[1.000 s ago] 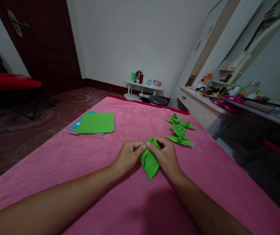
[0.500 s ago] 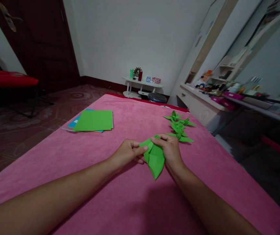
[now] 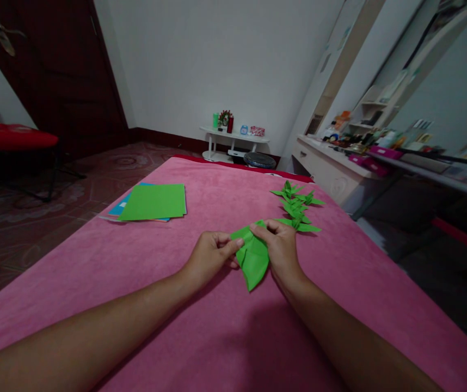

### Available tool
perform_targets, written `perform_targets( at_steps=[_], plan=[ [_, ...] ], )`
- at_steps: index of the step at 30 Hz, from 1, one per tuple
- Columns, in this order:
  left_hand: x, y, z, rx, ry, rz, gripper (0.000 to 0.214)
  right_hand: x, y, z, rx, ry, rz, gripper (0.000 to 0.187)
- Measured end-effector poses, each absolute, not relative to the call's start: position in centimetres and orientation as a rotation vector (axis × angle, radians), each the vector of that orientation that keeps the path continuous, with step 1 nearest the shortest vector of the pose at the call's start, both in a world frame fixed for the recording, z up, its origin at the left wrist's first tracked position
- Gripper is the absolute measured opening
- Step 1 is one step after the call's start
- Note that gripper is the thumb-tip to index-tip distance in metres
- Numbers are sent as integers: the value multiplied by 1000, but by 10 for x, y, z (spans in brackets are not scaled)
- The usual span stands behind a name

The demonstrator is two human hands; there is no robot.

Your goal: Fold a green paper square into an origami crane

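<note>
Between my hands is a partly folded sheet of green origami paper [image 3: 254, 260], its pointed end hanging toward me. My left hand [image 3: 214, 253] pinches its left edge, thumb on top and fingers beneath. At the upper right, my right hand [image 3: 281, 245] grips the paper, the thumb pressing near the top edge. Some of the fingers are hidden behind the sheet. Just beyond my right hand lie several folded green paper cranes [image 3: 294, 208], bunched together on the pink blanket [image 3: 209, 190].
A stack of coloured paper [image 3: 154, 201], green on top, lies on the left of the blanket. Past the far edge stand a white shelf [image 3: 233, 133] and a round dark stool [image 3: 259, 159]. On the right is a cluttered dressing table [image 3: 335, 163]; a red chair [image 3: 13, 136] stands left.
The green paper's lower point has swung a little to the left and its loose flap has flattened. Both hands keep their grip. The whole view has shifted slightly.
</note>
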State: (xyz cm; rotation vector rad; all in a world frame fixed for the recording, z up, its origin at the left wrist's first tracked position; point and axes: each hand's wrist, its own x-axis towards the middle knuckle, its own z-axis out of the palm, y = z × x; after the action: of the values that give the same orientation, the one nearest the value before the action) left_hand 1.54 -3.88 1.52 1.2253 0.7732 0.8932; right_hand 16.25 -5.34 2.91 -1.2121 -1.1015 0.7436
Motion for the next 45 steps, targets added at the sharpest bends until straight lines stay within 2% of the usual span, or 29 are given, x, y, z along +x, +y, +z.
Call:
perform_targets(
  at_steps=[9, 18, 21, 24, 28, 34, 45],
  plan=[
    [16, -41, 19, 1307, 771, 961, 29, 161, -55, 31, -1219, -1108, 789, 23],
    [0, -34, 20, 1169, 558, 457, 27, 168, -54, 46, -1239, -1388, 815, 22],
    [3, -34, 17, 1120, 614, 556, 27, 168, -52, 47, -1181, -1332, 757, 21],
    [8, -33, 14, 935, 697, 832, 26, 167, -50, 41, -1110, -1103, 670, 29],
    [11, -32, 15, 687, 680, 1080, 19, 158, -51, 26, -1127, -1062, 850, 42],
    [14, -36, 18, 670, 660, 1141, 26, 136, -56, 17, -1087, -1200, 912, 27],
    [16, -40, 17, 685, 661, 1024, 21, 135, -61, 24, -1116, -1043, 928, 17]
  ],
)
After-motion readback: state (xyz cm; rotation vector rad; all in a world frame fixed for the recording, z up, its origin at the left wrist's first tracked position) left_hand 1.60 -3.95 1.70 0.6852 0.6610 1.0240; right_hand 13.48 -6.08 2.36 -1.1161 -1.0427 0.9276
